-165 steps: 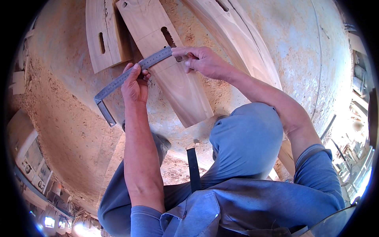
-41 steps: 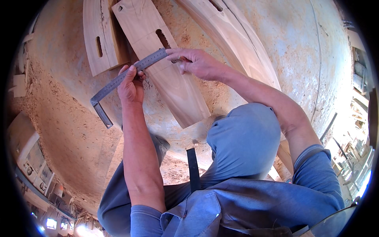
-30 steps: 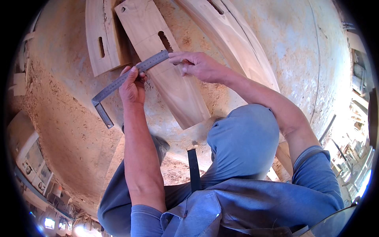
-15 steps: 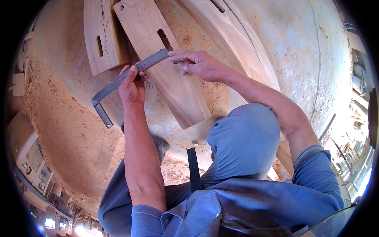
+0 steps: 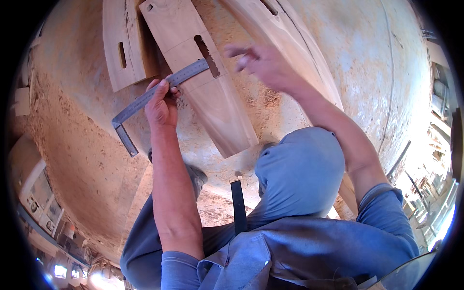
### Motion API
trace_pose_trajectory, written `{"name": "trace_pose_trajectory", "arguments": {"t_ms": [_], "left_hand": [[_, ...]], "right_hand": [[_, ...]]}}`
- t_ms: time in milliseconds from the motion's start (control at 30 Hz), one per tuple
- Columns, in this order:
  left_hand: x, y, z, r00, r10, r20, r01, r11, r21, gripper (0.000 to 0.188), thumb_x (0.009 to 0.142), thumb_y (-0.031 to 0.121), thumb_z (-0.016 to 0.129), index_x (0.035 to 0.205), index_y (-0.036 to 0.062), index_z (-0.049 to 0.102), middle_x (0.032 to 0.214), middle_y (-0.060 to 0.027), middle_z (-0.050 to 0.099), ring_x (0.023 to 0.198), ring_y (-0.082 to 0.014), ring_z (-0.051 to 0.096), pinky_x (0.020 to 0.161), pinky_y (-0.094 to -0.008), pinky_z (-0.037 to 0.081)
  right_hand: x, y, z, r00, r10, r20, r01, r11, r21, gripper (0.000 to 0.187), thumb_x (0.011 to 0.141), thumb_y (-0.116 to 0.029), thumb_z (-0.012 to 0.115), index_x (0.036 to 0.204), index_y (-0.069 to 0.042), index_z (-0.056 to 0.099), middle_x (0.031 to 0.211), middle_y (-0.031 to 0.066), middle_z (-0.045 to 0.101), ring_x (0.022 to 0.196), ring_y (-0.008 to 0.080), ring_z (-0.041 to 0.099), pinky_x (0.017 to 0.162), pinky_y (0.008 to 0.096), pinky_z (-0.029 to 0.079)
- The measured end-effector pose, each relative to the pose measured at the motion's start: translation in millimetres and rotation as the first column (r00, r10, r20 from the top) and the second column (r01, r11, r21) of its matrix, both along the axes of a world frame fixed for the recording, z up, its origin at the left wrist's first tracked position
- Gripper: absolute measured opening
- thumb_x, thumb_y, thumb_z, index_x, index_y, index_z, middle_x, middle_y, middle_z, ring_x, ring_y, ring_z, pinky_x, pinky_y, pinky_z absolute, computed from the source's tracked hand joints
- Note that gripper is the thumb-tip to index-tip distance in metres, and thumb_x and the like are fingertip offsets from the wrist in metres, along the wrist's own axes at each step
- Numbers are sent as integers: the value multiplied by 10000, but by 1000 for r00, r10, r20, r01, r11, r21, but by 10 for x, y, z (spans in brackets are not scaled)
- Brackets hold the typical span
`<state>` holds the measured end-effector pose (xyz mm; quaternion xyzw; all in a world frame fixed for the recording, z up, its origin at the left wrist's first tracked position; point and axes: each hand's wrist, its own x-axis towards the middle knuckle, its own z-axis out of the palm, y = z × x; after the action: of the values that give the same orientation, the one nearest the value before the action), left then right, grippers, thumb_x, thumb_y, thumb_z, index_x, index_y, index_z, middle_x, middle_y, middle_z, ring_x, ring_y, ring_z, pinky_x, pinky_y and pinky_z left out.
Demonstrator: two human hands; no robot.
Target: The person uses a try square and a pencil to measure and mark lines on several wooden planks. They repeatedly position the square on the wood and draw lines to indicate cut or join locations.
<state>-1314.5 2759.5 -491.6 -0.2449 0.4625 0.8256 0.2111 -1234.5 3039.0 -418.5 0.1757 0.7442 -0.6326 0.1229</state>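
My left hand pinches the long blade of a metal carpenter's square between thumb and fingers. The end of that blade lies across a pale wooden board, reaching the edge of its long slot. The short leg of the square hangs off to the left. My right hand is off the board to its right, raised and smeared by motion. Whether it holds anything cannot be made out. Thin lines cross the board above and below the blade.
Another slotted board lies to the left, its face cracked lengthwise. A longer curved plank with a dark crack stretches along the right. Under them is a dusty floor. Wood scraps are piled at the far right.
My right hand has left the blade's end and moved up and to the right, uncovering the slot's lower end. The left hand and square stay in place.
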Motion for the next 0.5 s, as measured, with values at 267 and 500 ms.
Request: {"name": "trace_pose_trajectory", "arguments": {"t_ms": [267,500], "left_hand": [[-138,-72,384,999,-30,39,31,999,-27,353,874,-4,660,1180,48,491,975,-151,656,716,-219,617,625,-344,509],[-904,-864,2303,969,-16,-247,-48,968,-248,235,918,18,622,1144,38,559,929,-92,640,684,-163,575,649,-298,481]], "right_hand": [[476,1028,-406,941,-100,-324,339,237,910,294,840,-59,590,1103,-165,670,966,51,614,946,281,612,766,414,532],[551,1058,-603,939,-133,-318,340,208,917,326,800,-27,599,1081,-179,666,1029,55,560,1039,291,547,800,430,504]]}}
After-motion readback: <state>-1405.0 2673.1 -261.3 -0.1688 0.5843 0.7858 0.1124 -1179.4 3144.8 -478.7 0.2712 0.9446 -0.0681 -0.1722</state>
